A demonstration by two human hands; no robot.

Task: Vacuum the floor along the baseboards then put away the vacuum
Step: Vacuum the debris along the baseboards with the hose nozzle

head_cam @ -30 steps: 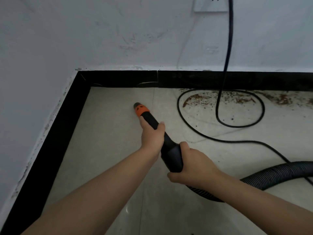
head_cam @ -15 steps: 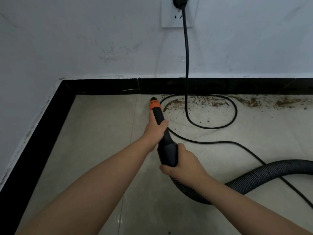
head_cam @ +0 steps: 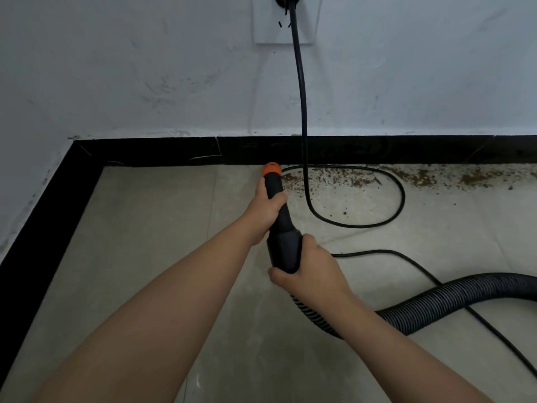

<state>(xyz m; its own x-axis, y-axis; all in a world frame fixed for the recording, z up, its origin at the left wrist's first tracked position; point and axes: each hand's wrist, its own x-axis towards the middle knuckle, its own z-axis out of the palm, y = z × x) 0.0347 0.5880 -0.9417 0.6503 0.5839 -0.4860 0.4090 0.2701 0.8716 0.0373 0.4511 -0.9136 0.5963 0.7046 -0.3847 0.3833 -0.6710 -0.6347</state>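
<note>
Pointing toward the black baseboard (head_cam: 348, 149), the vacuum nozzle (head_cam: 280, 222) is shown in the head view with its orange tip (head_cam: 271, 169) close to the baseboard, at the left edge of a band of brown dirt (head_cam: 363, 178) on the floor (head_cam: 139, 228). The nozzle is gripped by the left hand (head_cam: 266, 209) near the tip and by the right hand (head_cam: 312, 274) at the wider base, from which a ribbed hose (head_cam: 453, 301) runs right. A black cord (head_cam: 302, 117) is plugged into a wall outlet (head_cam: 270, 27) and looped over the floor.
</note>
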